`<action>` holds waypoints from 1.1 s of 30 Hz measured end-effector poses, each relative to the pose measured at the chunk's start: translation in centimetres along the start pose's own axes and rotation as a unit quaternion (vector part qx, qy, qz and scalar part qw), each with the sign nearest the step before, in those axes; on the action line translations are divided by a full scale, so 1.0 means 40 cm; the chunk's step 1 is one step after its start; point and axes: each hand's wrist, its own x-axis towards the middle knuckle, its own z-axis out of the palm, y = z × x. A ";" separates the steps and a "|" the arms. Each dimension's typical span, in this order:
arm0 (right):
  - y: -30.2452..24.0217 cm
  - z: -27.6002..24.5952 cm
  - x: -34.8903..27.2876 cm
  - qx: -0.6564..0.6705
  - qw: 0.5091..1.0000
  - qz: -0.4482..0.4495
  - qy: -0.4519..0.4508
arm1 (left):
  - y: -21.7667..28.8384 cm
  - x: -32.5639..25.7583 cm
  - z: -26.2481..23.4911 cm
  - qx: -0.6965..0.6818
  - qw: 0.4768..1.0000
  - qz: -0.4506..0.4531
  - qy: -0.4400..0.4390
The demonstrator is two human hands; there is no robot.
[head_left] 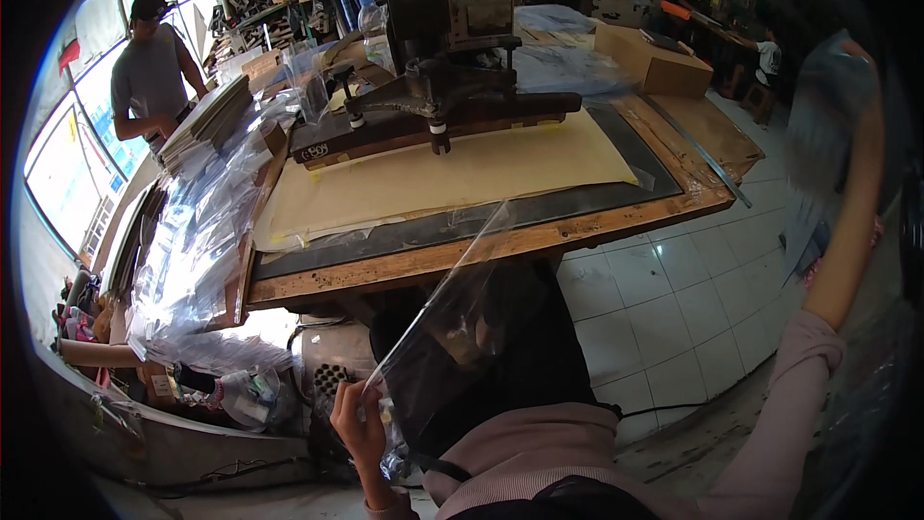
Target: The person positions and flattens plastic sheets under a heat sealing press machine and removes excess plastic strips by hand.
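Observation:
A clear plastic sheet point(460, 274) slants from my left hand point(358, 424) up to the front edge of the press table. The fingers of that hand are pinched on the sheet's lower corner. Raised at the far right, my right hand point(863, 72) is blurred, and a bundle of bluish clear plastic point(830, 125) hangs from it. In front of me a pale yellowish board point(462, 178) lies on a black mat point(616, 195) under the dark metal arm of a press point(433, 106). My right hand is well away from the board.
Loose clear plastic point(197, 241) covers the table's left side beside a stack of boards point(207, 120). A person point(154, 67) stands behind it. A cardboard box point(654, 58) and a metal ruler point(703, 156) lie at the right. More people sit at the far right back.

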 end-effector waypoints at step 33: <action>0.448 0.343 -1.100 0.181 0.820 0.299 -0.453 | 0.131 -0.043 0.227 -0.777 0.430 -0.403 -0.223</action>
